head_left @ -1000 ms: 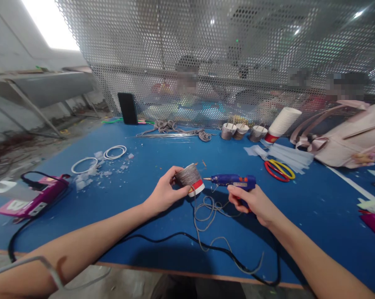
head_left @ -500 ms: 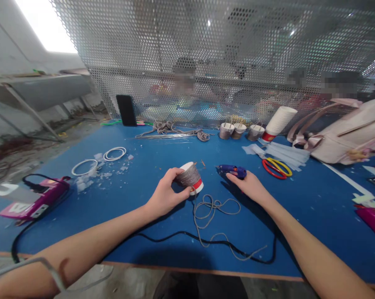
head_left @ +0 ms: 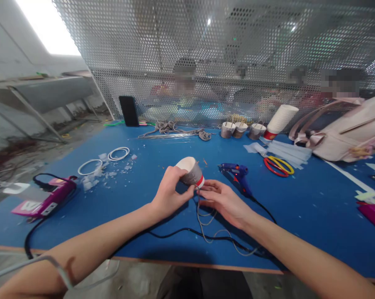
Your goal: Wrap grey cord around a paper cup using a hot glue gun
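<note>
A paper cup (head_left: 190,170) wrapped in grey cord is tilted in my left hand (head_left: 171,189), its white rim facing up and left. My left fingers and thumb grip it, and a red band shows near its base. Loose grey cord (head_left: 203,226) trails from the base down onto the table. My right hand (head_left: 226,201) is at the base, fingers stretched and apart beside the cord; whether the fingertips touch the cord is unclear. A blue glue gun (head_left: 237,170) lies on the table beyond my right hand, its black cable running toward me.
Red-and-yellow-handled scissors (head_left: 279,166), translucent glue sticks (head_left: 288,153), wrapped cups (head_left: 240,130) and a paper cup stack (head_left: 282,120) are right. White rings (head_left: 118,153), scraps and a magenta power strip (head_left: 49,197) lie left. A phone (head_left: 129,111) stands by the perforated metal screen (head_left: 150,54).
My right hand has let go of the glue gun, leaving it on the table, and moved left to the cup's base. The cup in my left hand has turned, showing more of its opening.
</note>
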